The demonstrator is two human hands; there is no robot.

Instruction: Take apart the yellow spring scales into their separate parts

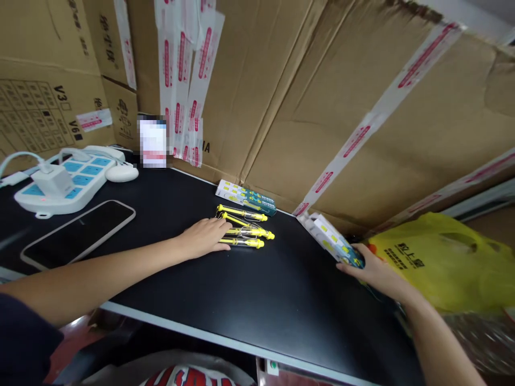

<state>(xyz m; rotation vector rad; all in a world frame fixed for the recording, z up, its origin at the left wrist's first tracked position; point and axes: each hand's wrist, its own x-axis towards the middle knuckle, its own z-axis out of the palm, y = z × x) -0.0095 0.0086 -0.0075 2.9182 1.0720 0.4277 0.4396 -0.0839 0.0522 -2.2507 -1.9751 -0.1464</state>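
Several yellow pens point(248, 232) with clear barrels and metal clips lie in a loose bunch on the black tabletop. My left hand point(204, 237) is closed over their left ends, and its fingertips are partly hidden among them. Off to the right, my right hand point(374, 268) grips the near end of a slim white-and-teal pen box point(330, 238) with yellow print. That box is tilted, and its far end has a raised white flap. A similar printed box point(245, 196) lies behind the pens, against the cardboard wall.
A phone point(80, 233) lies on the left of the black table point(257, 300). Behind it are a power strip point(80, 182) with a plugged charger and a white mouse-like object point(122, 172). Taped cardboard point(281, 96) walls the back. A yellow plastic bag point(446, 262) sits at right.
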